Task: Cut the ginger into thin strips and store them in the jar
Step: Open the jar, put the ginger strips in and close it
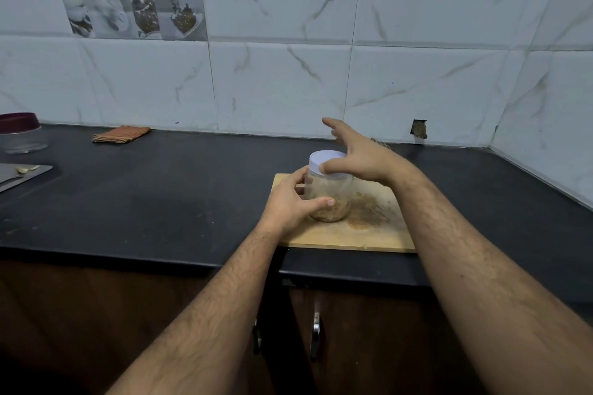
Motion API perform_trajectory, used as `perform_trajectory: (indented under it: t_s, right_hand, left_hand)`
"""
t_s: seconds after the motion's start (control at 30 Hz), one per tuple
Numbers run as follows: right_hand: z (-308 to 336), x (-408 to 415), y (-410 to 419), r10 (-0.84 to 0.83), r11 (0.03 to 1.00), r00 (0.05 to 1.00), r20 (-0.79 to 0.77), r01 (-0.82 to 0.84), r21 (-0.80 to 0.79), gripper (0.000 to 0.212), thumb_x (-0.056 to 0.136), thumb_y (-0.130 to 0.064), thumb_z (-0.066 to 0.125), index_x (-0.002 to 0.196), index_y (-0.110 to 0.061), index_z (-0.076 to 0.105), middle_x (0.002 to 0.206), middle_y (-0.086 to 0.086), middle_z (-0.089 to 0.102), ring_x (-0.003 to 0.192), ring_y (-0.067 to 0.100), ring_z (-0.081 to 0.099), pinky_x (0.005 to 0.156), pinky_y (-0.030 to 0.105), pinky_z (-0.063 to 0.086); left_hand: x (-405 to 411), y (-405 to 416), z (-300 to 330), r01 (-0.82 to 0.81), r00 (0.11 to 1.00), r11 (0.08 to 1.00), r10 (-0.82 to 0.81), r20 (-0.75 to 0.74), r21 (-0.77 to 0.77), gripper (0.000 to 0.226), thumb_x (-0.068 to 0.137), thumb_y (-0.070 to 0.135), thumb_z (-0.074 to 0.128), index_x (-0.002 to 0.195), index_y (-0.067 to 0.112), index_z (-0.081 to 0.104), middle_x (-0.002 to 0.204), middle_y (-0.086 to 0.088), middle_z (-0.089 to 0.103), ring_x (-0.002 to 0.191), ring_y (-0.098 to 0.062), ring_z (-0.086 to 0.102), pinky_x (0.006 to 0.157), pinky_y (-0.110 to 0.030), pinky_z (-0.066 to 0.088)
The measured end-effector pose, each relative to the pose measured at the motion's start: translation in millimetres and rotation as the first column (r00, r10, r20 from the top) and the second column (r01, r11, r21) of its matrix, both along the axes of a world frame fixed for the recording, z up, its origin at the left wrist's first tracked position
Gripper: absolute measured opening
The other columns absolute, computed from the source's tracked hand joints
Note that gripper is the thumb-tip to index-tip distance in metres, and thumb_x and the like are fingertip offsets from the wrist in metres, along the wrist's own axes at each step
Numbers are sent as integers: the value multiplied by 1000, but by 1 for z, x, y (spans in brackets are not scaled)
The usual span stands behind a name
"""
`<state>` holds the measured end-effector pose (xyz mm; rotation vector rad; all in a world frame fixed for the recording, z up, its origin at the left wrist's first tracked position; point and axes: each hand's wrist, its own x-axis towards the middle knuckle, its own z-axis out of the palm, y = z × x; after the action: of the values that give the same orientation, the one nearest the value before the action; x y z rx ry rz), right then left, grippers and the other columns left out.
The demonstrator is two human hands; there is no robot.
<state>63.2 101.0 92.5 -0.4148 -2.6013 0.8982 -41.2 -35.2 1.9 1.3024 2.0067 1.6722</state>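
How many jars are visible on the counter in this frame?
2. A clear jar with white lid stands on the wooden cutting board, gripped by the left hand. A second glass jar with maroon lid sits at the counter's far left edge, partly cropped.

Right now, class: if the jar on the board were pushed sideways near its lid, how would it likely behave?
The jar stands upright and fairly squat, so it would probably slide before tipping. Ginger fills only its lower part, so it is likely light. The left hand grips its side, which should steady it.
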Motion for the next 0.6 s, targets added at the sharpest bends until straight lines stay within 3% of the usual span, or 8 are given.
perform_trajectory:
  t_s: [0.07,0.13,0.2,0.27,0.33,0.43,0.5,0.6]
  right_hand:
    - [-4,1,1,-13,1000,1000,-4,13,-13,90,83,-26,77,155,-32,24,141,3,48,124,17,50,95,26,37]
    - [-6,0,0,-69,997,997,-35,71,40,96,79,-34,82,155,-30,24,128,5,52,112,17,52,90,26,37]
    - [-6,-1,-1,-77,993,996,-44,81,89,97,79,-40,81,155,-30,22,137,7,45,122,17,47,95,27,35]
    - [-6,0,1,-36,998,999,-22,37,48,91,83,-37,78,155,-31,22,151,6,38,136,18,40,105,30,34]
    - [-7,1,4,-16,999,1000,-10,16,-28,88,83,-31,77,154,-32,25,148,7,45,129,19,48,104,32,40]
    - [-10,-4,2,-173,973,984,-36,176,150,99,73,-55,80,153,-27,29,130,4,55,118,21,53,97,37,45]
    - [-13,-6,0,-216,949,975,-50,222,223,105,70,-66,77,154,-28,26,141,6,46,130,23,45,105,42,41]
    - [-14,-2,5,-64,997,998,-24,63,-39,99,75,-47,80,155,-32,23,152,4,39,137,20,41,111,37,36]
  left_hand:
    - [-1,1,-1,-4,1000,1000,4,-7,-13,71,72,33,85,135,34,52,104,30,53,93,9,55,66,-3,43]
    - [-2,3,-3,-15,1000,1000,15,-1,-16,81,71,37,85,142,28,47,114,24,54,98,4,55,69,-6,43]
    - [-3,3,-4,-23,1000,999,23,1,-27,86,70,40,86,144,28,45,118,19,53,101,2,54,72,-8,42]
    - [-3,2,-3,-25,1000,999,25,-6,-32,74,71,38,85,136,34,50,111,26,53,97,5,54,70,-7,42]
    - [-2,2,-2,-21,1000,999,20,-16,-36,63,72,34,85,124,44,51,102,32,52,93,10,54,68,-5,41]
    - [-3,2,-2,-19,1000,999,19,-11,-32,73,72,34,85,136,36,49,104,32,50,92,14,51,64,0,40]
    - [-3,3,-3,-22,1000,999,22,-18,-32,75,73,34,85,138,34,48,107,28,51,92,14,51,65,0,41]
    - [-4,4,-4,-22,1000,999,21,-22,-28,64,72,32,85,124,46,51,105,29,55,96,7,57,72,-7,43]
